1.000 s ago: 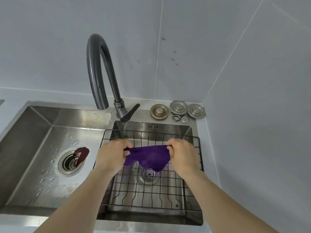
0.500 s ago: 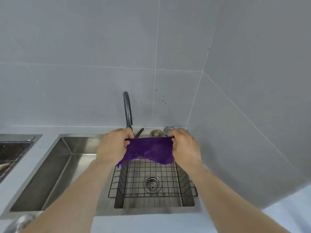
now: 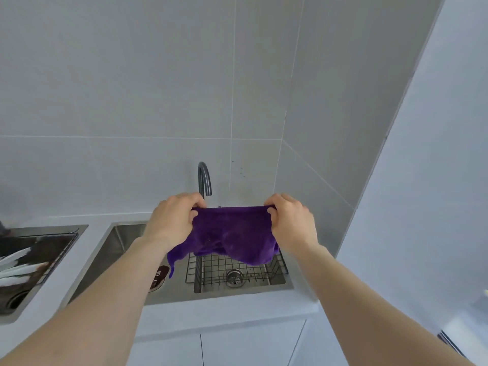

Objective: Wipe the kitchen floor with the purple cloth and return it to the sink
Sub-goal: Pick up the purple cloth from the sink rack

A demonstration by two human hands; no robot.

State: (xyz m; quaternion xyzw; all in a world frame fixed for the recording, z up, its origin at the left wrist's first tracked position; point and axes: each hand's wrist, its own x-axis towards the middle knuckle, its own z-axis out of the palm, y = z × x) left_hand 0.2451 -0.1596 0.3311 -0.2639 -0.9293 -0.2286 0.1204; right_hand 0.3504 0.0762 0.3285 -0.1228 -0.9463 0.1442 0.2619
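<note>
The purple cloth [image 3: 233, 233] hangs spread out in the air above the steel sink [image 3: 289, 282]. My left hand [image 3: 171, 220] pinches its top left corner and my right hand [image 3: 293, 221] pinches its top right corner, so the top edge is pulled straight between them. The cloth's lower edge droops over the black wire rack [image 3: 237, 270] that sits in the sink's right basin. The cloth hides the base of the dark curved faucet [image 3: 204, 179].
A drain strainer [image 3: 235, 278] shows under the rack, and a dark red stopper [image 3: 159, 276] lies in the left basin. A second steel basin [image 3: 39, 260] with pale utensils is at the far left. White counter [image 3: 224, 307] and cabinet doors lie below; tiled walls close the corner.
The view has pulled back and up from the sink. Both hands have lifted the cloth higher and stretched it wider, clear of the wire rack.
</note>
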